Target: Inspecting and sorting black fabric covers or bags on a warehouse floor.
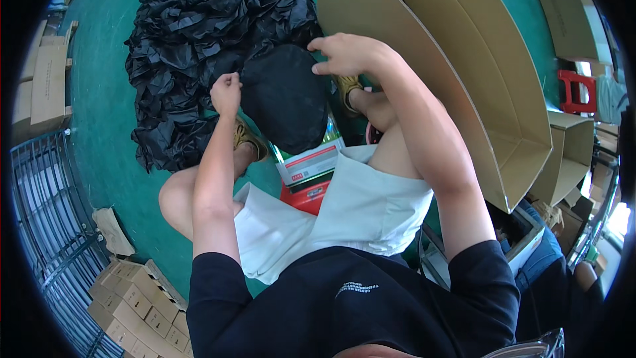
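Note:
A rounded, flat-lying black fabric piece [285, 103] is spread between my two hands, above my knees. My left hand [226, 96] is closed, its fingers pinched together at the left edge of this fabric. My right hand [346, 54] is over its upper right edge, thumb and fingers apart. Under the fabric's near end is a white and green printed box [311, 162], partly covered. Beyond my left hand lies a big heap of crumpled black sheet-like pieces [199, 26]; their exact kind cannot be made out.
A long open cardboard box [457, 59] stands close by my right arm. A red object [308, 199] shows between my thighs. On the left are a blue metal rack [56, 225] and stacked cartons [142, 305]. A red stool [576, 91] stands far right on the green floor [99, 93].

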{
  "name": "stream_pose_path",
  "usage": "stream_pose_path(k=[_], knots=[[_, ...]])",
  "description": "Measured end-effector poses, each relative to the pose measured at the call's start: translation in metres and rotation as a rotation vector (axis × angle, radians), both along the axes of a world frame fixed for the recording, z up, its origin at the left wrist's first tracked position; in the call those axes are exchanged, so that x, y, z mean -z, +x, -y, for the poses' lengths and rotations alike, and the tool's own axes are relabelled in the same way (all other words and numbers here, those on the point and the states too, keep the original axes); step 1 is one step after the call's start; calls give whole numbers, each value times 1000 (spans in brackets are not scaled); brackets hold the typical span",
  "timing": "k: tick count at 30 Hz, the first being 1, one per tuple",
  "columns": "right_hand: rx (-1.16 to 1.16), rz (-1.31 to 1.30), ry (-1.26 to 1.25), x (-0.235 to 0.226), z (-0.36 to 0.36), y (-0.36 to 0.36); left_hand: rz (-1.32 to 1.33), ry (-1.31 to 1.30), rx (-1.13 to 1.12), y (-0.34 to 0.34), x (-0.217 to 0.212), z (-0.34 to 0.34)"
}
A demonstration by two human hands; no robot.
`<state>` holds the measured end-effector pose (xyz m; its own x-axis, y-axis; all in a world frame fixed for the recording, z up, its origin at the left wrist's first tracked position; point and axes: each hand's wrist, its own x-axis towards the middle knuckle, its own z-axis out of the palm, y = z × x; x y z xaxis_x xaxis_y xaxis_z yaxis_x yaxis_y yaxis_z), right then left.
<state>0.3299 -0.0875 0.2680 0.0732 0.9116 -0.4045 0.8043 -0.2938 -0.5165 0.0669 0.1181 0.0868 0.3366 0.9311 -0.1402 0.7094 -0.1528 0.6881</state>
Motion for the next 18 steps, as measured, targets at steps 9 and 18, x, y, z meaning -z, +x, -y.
stream_pose_path(k=[9,18], knots=[[47,-58,7,-21,-4,4,-165,-77,-28,-26,111,-94],[99,-63,-139,-15,-19,8,-9,-668,-58,37,209,-124]])
